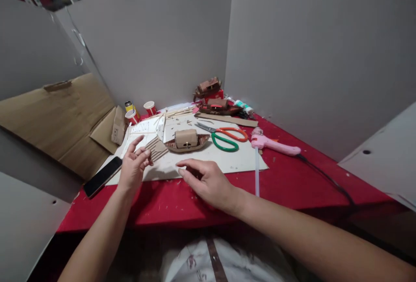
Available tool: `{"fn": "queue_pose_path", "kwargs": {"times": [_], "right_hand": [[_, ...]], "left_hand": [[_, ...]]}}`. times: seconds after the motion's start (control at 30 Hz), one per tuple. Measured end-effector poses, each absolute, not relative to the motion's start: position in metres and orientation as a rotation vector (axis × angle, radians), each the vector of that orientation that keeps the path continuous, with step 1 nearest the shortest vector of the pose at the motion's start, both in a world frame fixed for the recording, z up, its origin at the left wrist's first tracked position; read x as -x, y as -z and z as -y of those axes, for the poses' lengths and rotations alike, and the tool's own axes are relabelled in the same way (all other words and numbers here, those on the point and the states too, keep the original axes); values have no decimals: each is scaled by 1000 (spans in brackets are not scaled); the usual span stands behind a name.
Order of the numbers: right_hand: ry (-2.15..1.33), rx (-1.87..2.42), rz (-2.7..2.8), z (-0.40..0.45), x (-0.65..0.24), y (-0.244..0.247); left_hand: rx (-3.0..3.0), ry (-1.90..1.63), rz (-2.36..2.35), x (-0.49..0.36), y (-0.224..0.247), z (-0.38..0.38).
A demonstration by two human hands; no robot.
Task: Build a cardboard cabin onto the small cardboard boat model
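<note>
A small model boat (187, 141) with a cardboard canopy sits upright on the white board (234, 160), just beyond my hands. My left hand (134, 163) is raised beside a piece of ridged cardboard (157, 150), its fingers apart and nothing visible in them. Nearer the front edge of the board, my right hand (208, 182) has thumb and index finger brought close together at the tips; whether something tiny is between them is too small to tell. Scissors (224, 137) with green and orange handles lie open to the right of the boat.
A pink glue gun (276, 145) with a black cord rests on the red cloth (286, 186) at right. A phone (103, 176) lies at left near cardboard (61, 121). Paper cups (150, 108), wooden strips (177, 114) and two darker model boats (219, 107) stand or lie behind.
</note>
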State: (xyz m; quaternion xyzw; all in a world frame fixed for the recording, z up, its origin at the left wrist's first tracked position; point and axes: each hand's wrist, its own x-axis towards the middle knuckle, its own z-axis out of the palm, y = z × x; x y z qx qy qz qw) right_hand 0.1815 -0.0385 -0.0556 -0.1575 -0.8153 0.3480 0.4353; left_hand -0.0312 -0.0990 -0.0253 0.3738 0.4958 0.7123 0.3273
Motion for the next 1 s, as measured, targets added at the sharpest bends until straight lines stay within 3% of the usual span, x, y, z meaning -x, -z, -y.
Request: {"fn": "queue_pose_path", "kwargs": {"times": [0.2,0.6,0.83,1.0], "right_hand": [[-709,508,1951,3,-178,28],[-624,622,2142,-6,-159,34],[-641,692,2259,2,-153,25],[-591,677,2325,-2,-158,25]], "left_hand": [[-1169,-1881,-1215,-3,21,78],[-1223,-1901,-1286,-14,46,82],[-1704,-2003,-1571,-14,68,83],[-1952,-1954,-1506,-18,75,81]]}}
